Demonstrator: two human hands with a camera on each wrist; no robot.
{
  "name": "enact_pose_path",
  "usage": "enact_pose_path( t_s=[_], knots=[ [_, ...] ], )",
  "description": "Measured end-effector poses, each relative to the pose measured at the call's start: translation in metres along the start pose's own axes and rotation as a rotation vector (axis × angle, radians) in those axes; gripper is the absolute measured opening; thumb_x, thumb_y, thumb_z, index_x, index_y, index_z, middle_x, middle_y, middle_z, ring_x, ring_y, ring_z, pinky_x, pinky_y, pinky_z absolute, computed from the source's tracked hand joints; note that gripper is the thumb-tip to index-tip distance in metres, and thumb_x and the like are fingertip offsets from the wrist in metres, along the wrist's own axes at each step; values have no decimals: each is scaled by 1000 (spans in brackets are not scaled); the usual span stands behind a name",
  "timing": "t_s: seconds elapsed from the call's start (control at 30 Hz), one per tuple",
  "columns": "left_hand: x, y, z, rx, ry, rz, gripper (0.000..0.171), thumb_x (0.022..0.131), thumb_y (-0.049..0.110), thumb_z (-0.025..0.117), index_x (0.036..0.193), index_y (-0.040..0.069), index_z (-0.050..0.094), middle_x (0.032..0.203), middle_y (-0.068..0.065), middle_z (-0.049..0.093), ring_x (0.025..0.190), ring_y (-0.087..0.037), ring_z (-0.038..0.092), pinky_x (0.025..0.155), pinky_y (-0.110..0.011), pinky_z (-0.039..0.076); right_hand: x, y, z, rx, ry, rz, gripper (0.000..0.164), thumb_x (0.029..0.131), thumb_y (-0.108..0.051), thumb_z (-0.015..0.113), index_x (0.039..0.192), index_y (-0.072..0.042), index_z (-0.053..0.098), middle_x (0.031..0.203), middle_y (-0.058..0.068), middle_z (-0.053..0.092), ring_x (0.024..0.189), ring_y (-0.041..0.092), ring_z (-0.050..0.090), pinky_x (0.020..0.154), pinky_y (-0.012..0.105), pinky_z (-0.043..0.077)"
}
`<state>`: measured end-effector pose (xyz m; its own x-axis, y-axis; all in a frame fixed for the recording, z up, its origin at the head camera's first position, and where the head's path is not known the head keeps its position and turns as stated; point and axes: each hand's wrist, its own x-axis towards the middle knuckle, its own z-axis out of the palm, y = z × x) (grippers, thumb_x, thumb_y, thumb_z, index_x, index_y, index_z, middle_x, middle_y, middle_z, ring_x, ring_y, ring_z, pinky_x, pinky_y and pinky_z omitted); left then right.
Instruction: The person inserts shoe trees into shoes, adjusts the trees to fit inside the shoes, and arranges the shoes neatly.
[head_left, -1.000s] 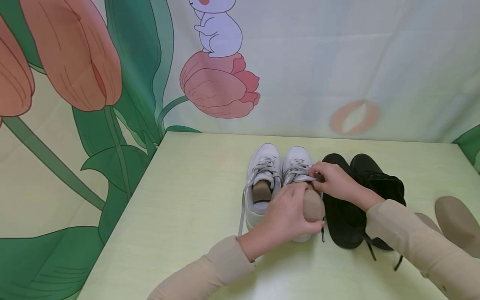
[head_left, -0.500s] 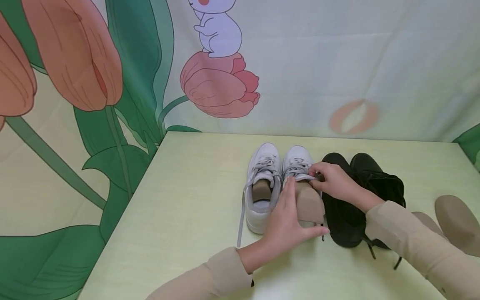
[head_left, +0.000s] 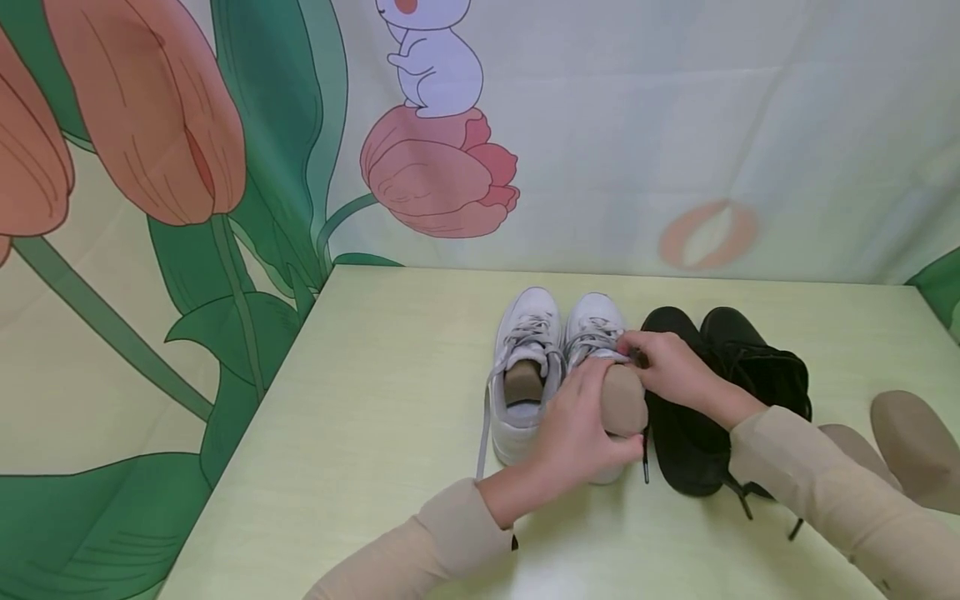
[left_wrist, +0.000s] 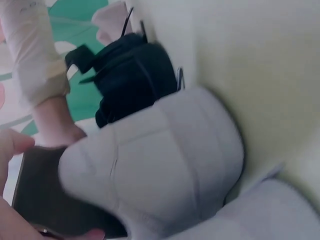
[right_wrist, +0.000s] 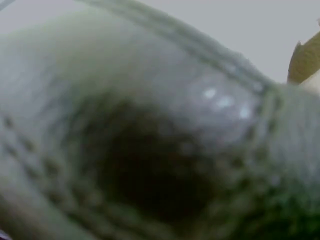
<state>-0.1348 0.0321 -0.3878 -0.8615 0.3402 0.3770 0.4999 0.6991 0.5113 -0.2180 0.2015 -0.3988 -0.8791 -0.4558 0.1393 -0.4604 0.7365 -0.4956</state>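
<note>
My left hand point(head_left: 576, 421) holds a brown shoe insert point(head_left: 624, 402) between fingers and thumb, at the opening of the right-hand white sneaker point(head_left: 596, 315). The insert's front part is hidden inside the sneaker. With its fingertips, my right hand point(head_left: 678, 367) pinches that sneaker's upper edge beside the tongue and laces. In the left wrist view, the sneaker's heel point(left_wrist: 160, 165) faces the camera and the insert point(left_wrist: 45, 187) slants into the opening. To its left stands the other white sneaker point(head_left: 525, 329), with a brown insert point(head_left: 522, 383) inside and a loose lace hanging out.
A pair of black shoes point(head_left: 682, 450) stands just right, under my right forearm, laces trailing. Two more brown inserts point(head_left: 915, 446) lie at the right edge. The pale table point(head_left: 390, 400) ends at a printed curtain point(head_left: 600, 150). A close, blurred stitched surface point(right_wrist: 150, 125) fills the right wrist view.
My left hand opened off the insert half a second ago, then closed round it again. The insert's near end now appears tilted up more. My right hand stays in place.
</note>
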Motion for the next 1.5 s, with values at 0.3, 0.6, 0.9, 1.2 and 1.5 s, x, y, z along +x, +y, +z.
enact_pose_path(
  t_s=[0.3, 0.6, 0.9, 1.2, 1.5],
  knots=[
    [11, -9, -15, 4, -177, 41, 74, 62, 32, 72, 124, 12, 38, 117, 1, 50, 91, -11, 53, 72, -22, 46, -1, 0, 2, -15, -15, -23, 9, 79, -6, 62, 87, -9, 60, 71, 1, 58, 62, 11, 46, 57, 24, 40],
    [4, -14, -3, -17, -90, 100, 76, 62, 35, 75, 125, 12, 38, 120, 1, 49, 106, -13, 48, 87, -28, 44, -3, 0, 1, -6, 8, -42, 12, 79, -2, 61, 91, -3, 62, 83, 9, 65, 67, 13, 54, 61, 27, 47],
    [0, -14, 4, 42, -66, 59, 79, 62, 41, 75, 125, 12, 38, 126, -4, 45, 117, -18, 45, 94, -33, 41, -3, 0, 3, -11, 17, -34, 10, 79, -2, 61, 89, -2, 63, 81, 9, 65, 64, 11, 51, 58, 25, 45],
    [1, -15, 7, 32, -108, -37, 79, 63, 45, 75, 124, 14, 36, 138, -10, 33, 127, -22, 37, 95, -39, 42, -3, -2, 3, -6, 23, -25, 6, 79, -1, 61, 85, -2, 62, 77, 8, 64, 62, 12, 50, 57, 24, 45],
    [3, -19, 11, 42, -88, -25, 79, 61, 48, 76, 120, 13, 38, 129, -5, 41, 119, -18, 41, 97, -34, 39, -3, -1, 3, -19, 33, -50, 5, 79, -2, 61, 84, -3, 61, 75, 7, 64, 60, 10, 50, 55, 22, 44]
  ],
)
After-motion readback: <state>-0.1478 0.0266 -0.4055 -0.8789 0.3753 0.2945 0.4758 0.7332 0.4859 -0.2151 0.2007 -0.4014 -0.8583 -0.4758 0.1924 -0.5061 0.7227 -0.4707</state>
